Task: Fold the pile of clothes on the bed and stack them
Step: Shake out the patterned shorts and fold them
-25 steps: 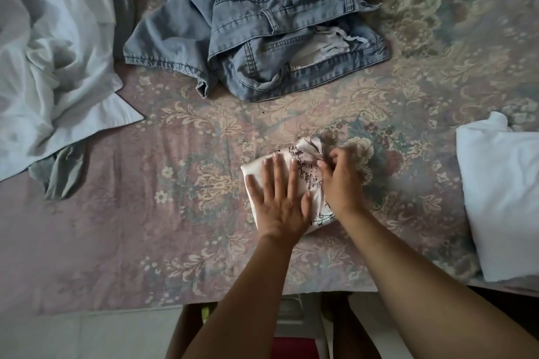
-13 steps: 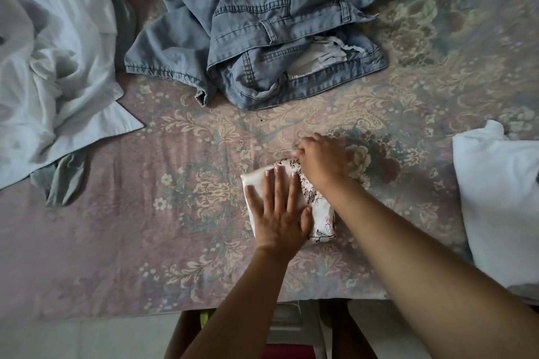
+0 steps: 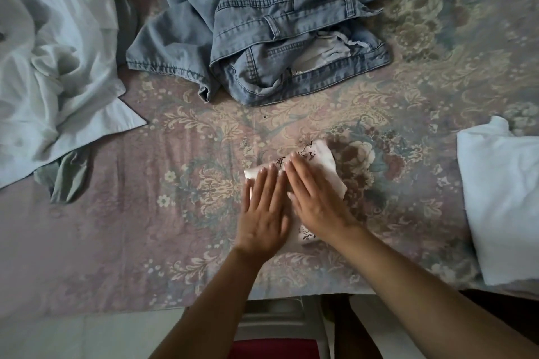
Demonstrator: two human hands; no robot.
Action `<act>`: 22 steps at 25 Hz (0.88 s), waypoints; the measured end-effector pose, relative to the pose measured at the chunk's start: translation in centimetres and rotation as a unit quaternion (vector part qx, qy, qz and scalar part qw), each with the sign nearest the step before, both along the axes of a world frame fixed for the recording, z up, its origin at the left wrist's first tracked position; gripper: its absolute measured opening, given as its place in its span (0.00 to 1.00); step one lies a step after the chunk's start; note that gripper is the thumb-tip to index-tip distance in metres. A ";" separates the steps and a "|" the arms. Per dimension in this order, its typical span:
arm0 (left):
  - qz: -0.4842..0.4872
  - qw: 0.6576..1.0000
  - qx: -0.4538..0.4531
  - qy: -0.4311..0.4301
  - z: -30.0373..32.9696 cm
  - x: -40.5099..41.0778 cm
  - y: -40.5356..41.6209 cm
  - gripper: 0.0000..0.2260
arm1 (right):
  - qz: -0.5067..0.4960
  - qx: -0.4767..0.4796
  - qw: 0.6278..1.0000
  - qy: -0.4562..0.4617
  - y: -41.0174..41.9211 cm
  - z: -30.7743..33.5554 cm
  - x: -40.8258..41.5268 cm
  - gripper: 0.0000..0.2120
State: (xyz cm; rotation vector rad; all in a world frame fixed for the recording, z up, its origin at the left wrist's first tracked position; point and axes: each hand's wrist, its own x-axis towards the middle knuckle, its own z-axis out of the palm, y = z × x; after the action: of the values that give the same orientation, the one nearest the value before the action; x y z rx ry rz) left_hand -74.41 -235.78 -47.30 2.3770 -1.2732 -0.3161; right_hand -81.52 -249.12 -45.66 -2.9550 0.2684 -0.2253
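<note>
On the bed, left hand and right hand press folded cloth.

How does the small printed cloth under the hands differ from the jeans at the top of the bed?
The printed cloth is folded into a compact, flat packet; the jeans lie crumpled and unfolded. The printed cloth is pale with dark markings and far smaller; the jeans are plain blue denim. The left hand and right hand press flat on the printed cloth; nothing touches the jeans. Both rest on the floral bedspread.

Both hands press flat on the folded printed cloth.
</note>
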 end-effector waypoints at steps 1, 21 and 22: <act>-0.035 0.998 0.034 -0.039 -0.4 0.1 0.3 0.27 | 0.010 -0.023 0.998 0.053 0.0 -0.9 -1.5 0.25; -0.153 0.967 0.195 -0.057 0.0 -1.2 -0.2 0.51 | 0.095 -0.124 0.971 0.178 -2.4 -2.5 -5.1 0.42; -0.157 0.968 0.184 -0.061 0.1 -1.2 0.0 0.48 | 0.093 -0.106 0.978 0.153 -2.5 -2.3 -5.0 0.37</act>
State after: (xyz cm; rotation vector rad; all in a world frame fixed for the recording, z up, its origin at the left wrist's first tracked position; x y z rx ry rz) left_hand -75.65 -235.79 -47.16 2.5181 -1.7902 -0.5525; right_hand -86.56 -251.63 -47.98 -3.1931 0.0020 0.2418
